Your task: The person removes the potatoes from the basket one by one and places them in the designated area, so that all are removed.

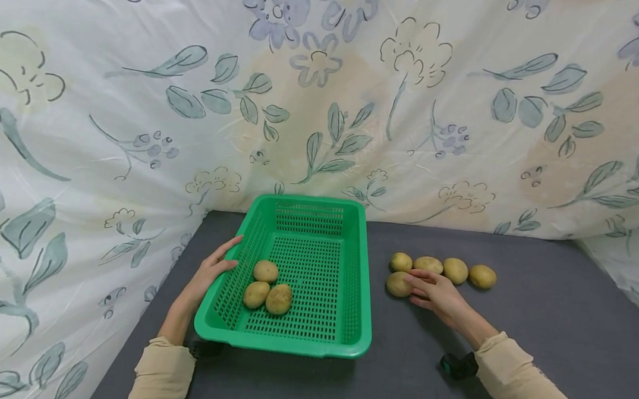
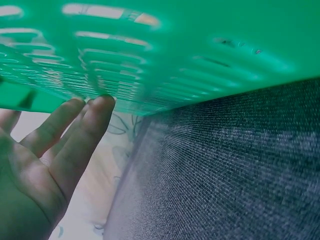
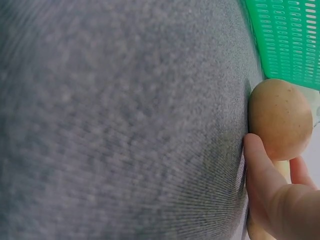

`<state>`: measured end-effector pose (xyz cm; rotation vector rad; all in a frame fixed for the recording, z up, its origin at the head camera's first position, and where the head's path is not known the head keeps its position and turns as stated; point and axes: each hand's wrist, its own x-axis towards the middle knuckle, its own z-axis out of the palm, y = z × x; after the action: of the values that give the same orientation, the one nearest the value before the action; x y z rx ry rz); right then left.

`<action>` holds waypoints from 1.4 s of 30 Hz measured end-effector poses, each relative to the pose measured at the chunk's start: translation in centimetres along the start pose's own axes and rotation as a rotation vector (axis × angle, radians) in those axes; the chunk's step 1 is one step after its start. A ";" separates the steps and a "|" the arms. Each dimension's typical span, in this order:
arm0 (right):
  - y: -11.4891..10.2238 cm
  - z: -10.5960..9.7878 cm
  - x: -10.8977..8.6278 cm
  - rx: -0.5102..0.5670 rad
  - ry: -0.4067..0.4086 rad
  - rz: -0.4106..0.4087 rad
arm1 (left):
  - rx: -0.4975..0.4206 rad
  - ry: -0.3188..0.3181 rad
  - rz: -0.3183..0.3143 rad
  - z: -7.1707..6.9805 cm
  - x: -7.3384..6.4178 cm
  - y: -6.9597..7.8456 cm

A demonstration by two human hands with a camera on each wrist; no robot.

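Observation:
In the head view a green plastic basket [image 1: 366, 285] holds three potatoes [image 1: 279, 299] toward its left side. My left hand [image 1: 207, 276] rests at the basket's left rim, fingers extended; the left wrist view shows its fingertips [image 2: 102, 102] up by the slotted outer wall. To the right of the basket, my right hand [image 1: 439, 297] has its fingertips at the right edge of a potato [image 1: 398, 284] lying on the table. From the right wrist, the thumb and a finger reach the near side of that potato [image 3: 280, 117], without wrapping round it.
Several more potatoes [image 1: 455, 271] lie in a row just behind the right hand. The dark grey table [image 1: 535, 292] backs onto a hanging floral cloth [image 1: 323, 104]. A black wrist device [image 1: 459, 366] sits at the right cuff.

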<state>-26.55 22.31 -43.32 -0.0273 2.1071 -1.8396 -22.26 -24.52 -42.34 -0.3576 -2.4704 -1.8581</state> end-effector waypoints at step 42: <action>-4.8 -4.5 -1.3 0.253 -0.113 -0.017 | -0.031 -0.002 -0.001 -0.1 0.0 -0.4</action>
<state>-27.54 26.15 -37.93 -0.0852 1.7926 -2.0494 -22.34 -24.69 -42.65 -0.3602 -2.4460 -1.8989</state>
